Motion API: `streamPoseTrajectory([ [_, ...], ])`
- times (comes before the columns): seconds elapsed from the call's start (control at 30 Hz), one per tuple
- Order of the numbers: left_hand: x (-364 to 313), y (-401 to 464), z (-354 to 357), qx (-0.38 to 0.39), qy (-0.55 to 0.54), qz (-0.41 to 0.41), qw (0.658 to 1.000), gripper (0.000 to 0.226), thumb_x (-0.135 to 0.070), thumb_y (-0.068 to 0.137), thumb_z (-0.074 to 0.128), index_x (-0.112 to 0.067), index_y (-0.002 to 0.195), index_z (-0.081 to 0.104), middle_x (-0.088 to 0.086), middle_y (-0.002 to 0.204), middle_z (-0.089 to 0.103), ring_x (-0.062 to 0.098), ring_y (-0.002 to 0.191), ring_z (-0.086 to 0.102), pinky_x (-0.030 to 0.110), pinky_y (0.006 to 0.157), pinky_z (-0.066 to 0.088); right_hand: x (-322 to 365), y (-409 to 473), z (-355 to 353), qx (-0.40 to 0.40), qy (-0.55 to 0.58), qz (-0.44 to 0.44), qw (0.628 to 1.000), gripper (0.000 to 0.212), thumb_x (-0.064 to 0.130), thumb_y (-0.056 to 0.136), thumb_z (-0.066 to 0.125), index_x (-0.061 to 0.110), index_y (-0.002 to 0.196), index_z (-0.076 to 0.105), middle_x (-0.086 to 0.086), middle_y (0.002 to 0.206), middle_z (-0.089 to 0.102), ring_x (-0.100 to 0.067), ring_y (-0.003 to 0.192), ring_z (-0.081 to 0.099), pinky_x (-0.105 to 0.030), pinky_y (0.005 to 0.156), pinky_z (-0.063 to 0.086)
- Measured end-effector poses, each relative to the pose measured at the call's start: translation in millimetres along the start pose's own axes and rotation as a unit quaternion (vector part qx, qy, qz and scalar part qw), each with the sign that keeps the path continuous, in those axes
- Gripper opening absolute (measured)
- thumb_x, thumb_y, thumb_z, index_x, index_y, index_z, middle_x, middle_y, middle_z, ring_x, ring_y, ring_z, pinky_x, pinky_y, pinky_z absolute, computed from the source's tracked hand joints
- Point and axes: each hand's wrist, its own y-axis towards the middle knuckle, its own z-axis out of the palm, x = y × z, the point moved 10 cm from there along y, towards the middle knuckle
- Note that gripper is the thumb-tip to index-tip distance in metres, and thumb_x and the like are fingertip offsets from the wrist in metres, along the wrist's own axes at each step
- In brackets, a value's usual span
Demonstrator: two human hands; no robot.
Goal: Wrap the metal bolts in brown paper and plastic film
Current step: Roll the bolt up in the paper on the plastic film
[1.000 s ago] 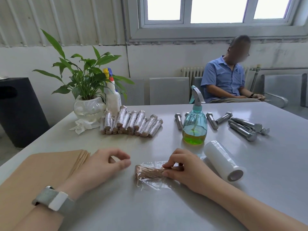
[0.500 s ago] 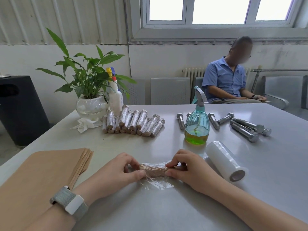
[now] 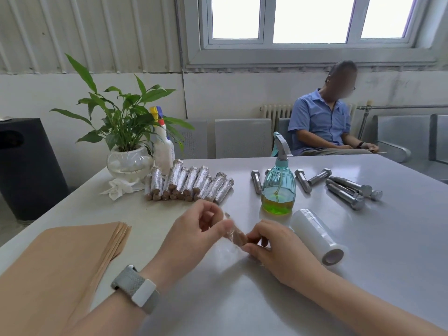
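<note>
Together, left hand [image 3: 194,235] and right hand [image 3: 278,248] pinch one paper-wrapped bolt [image 3: 237,236]; one film roll [image 3: 315,235] lies just right of them.

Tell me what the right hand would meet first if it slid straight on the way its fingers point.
Probably the left hand, since the right hand points leftward along the wrapped bolt they share; depth is unclear.

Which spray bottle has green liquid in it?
The teal bottle mid-table, between the bare bolts. Green liquid fills its bottom. The other, a white bottle beside the plant, is opaque.
</note>
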Motion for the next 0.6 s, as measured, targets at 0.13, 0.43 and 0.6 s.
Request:
streamPoseTrajectory([
  [0.13,-12.9,20.0,45.3,0.019,-0.110,-0.005,0.994,0.014,-0.035,0.078,0.079,-0.028,0.084,0.070,-0.015,0.067,0.062,0.000,0.061,0.055,0.011,0.058,0.043,-1.3,-4.8,-4.2,-0.001,-0.042,0.004,0.999,0.009,0.030,0.091,0.063,0.026,0.085,0.058,0.012,0.084,0.060,-0.005,0.081,0.051,-0.027,0.076,0.045],
  [0.43,2.1,39.5,101.5,-0.043,-0.197,-0.069,0.977,0.031,-0.039,0.068,0.073,-0.032,0.052,0.047,-0.017,0.046,0.038,0.003,0.043,0.034,0.015,0.043,0.033,-0.4,-9.8,-14.6,-0.015,-0.005,0.043,0.999,0.009,0.016,0.089,0.058,0.017,0.082,0.064,0.002,0.083,0.067,-0.015,0.078,0.057,-0.031,0.073,0.046],
  [0.6,5.2,38.4,113.1,-0.007,-0.212,-0.065,0.975,0.025,-0.034,0.071,0.073,-0.014,0.070,0.059,-0.007,0.056,0.052,0.009,0.047,0.043,0.023,0.045,0.039,-2.5,-1.1,-30.5,0.094,-0.082,0.085,0.989,0.022,0.028,0.087,0.064,0.018,0.067,0.063,0.008,0.072,0.065,-0.012,0.068,0.057,-0.028,0.063,0.044],
])
